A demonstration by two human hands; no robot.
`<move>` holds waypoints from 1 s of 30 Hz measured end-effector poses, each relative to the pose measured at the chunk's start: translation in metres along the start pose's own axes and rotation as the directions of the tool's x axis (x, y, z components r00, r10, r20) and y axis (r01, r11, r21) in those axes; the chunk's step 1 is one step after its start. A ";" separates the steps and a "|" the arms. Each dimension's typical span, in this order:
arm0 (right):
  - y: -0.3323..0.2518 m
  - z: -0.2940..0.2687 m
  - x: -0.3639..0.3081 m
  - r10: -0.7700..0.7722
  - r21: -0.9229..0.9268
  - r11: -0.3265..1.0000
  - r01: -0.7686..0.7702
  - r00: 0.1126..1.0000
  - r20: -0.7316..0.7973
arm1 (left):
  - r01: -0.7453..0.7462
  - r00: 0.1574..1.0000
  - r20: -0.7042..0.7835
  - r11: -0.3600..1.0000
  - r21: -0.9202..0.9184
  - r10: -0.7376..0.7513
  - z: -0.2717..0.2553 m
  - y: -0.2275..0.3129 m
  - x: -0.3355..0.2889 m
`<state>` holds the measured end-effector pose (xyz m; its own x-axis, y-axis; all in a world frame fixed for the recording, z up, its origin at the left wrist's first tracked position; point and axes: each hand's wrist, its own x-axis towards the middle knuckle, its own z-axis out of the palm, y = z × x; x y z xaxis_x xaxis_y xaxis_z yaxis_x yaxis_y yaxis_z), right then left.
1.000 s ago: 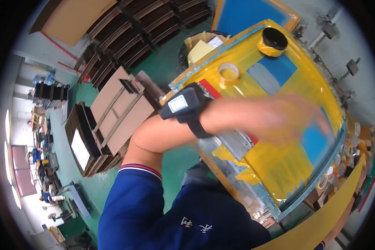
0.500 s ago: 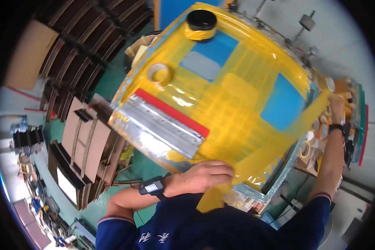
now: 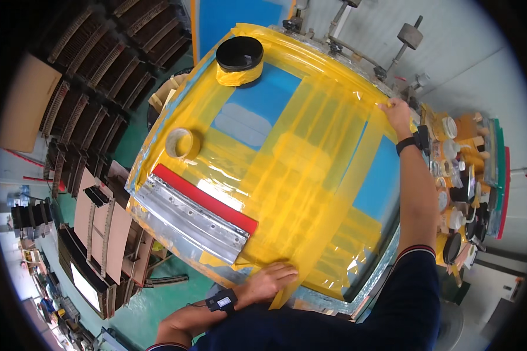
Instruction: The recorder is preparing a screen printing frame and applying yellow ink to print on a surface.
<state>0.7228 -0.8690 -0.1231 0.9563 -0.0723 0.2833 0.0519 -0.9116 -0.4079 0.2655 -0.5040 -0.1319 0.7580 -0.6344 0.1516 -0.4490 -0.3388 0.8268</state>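
Note:
A strip of yellow tape (image 3: pixel 328 225) runs across a framed screen (image 3: pixel 257 193) largely covered in yellow tape, with blue patches showing. At the near edge, my left hand (image 3: pixel 270 282) has its fingers together on the strip's near end, and a short tail hangs past them. My right hand (image 3: pixel 397 114) pinches the strip's other end at the far right edge of the screen. Left of my left hand lies a squeegee (image 3: pixel 196 213) with a metal holder and a red blade. A tape roll (image 3: pixel 182 143) and a black-topped round tub (image 3: pixel 240 54) wrapped in yellow sit farther left.
Clamps and rods (image 3: pixel 380 71) line the screen's far edge. On the right, a cluttered shelf (image 3: pixel 457 175) holds tape rolls and jars. Stacked racks (image 3: pixel 88 52) and boards (image 3: pixel 102 234) stand on the left over a green floor (image 3: pixel 161 301).
My right hand has swung from the right-side shelf to the screen's far edge, bringing the tape strip down across the screen. The left hand still holds the near end.

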 end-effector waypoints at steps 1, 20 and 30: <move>0.010 0.005 0.005 0.004 -0.002 1.000 -0.004 1.000 0.002 | -0.004 1.000 0.009 1.000 0.005 0.004 0.003 -0.003 0.003; -0.002 0.038 0.003 -0.002 -0.231 0.973 0.005 1.000 0.013 | 0.036 0.999 0.000 0.998 0.048 -0.036 0.004 -0.011 0.031; -0.011 0.008 0.017 -0.039 -0.334 0.937 0.100 0.982 0.187 | 0.004 0.982 0.187 0.999 0.041 -0.012 0.001 -0.005 0.021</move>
<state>0.7409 -0.8566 -0.1203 0.9905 0.0398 0.1317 0.0486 -0.9968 -0.0641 0.2829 -0.5168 -0.1333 0.6612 -0.7493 0.0378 -0.4648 -0.3696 0.8046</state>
